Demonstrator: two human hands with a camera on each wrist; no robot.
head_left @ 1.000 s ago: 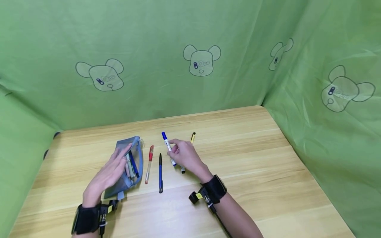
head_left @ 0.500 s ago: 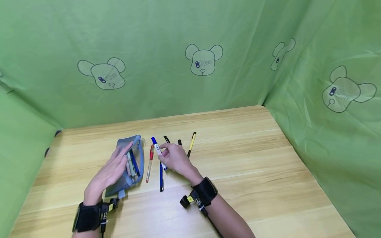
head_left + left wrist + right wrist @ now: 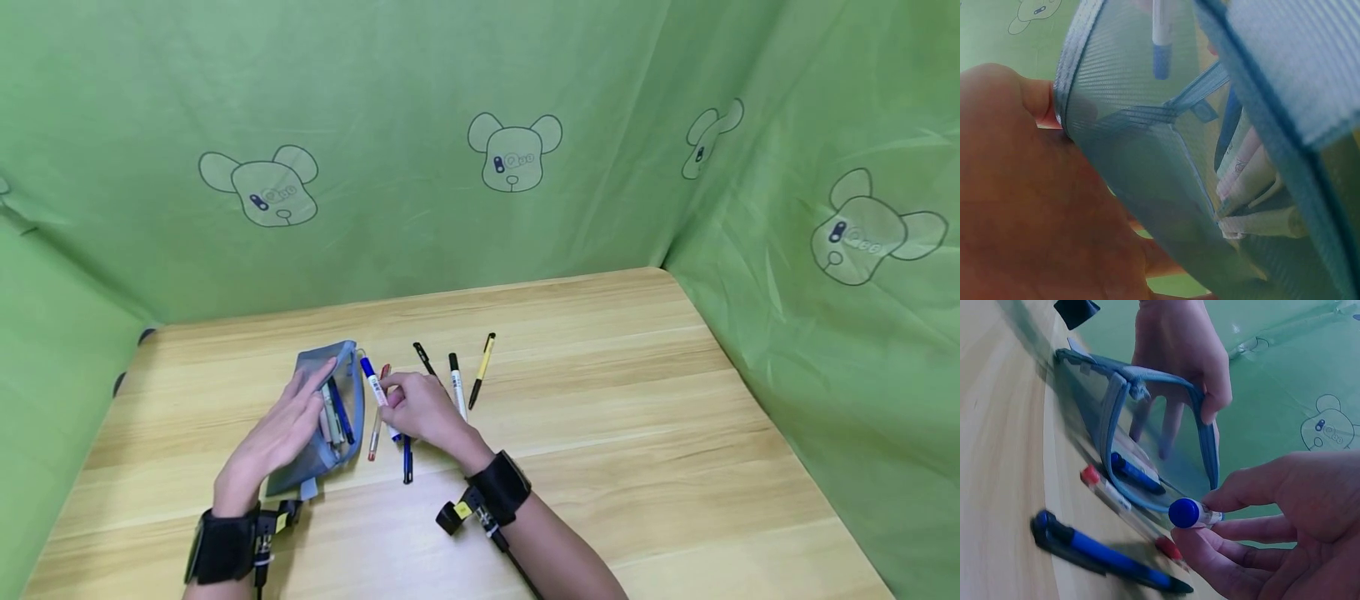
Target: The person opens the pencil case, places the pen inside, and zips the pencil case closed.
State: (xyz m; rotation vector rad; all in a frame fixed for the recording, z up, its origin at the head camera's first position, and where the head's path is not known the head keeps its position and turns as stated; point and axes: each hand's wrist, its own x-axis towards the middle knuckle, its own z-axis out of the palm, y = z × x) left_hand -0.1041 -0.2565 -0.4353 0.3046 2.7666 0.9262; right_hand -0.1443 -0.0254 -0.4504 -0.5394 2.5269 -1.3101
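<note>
My left hand [image 3: 273, 429] holds the blue mesh pencil case [image 3: 291, 482] by its rim, thumb at the zipper edge and fingers against the outer side. In the left wrist view its mouth gapes, with several pens [image 3: 1244, 159] inside. Between thumb and fingertips, my right hand [image 3: 431, 408] pinches a white marker [image 3: 377, 387] with blue ends, just right of the case's opening. Beneath that hand lie a red-capped clear pen [image 3: 1129, 515] and a blue pen [image 3: 1110, 559] with a black clip, both partly covered in the head view.
Right of the right hand, a black pen [image 3: 422, 357], a black-capped white marker [image 3: 457, 383] and a yellow-and-black pen [image 3: 482, 371] lie on the wooden table [image 3: 637, 433]. Green cloth walls [image 3: 405, 242] enclose the table's back and sides.
My right hand has carried the blue-ended marker leftward to the case, uncovering the black pen, white marker and yellow pen. The left hand has kept its hold on the case.
</note>
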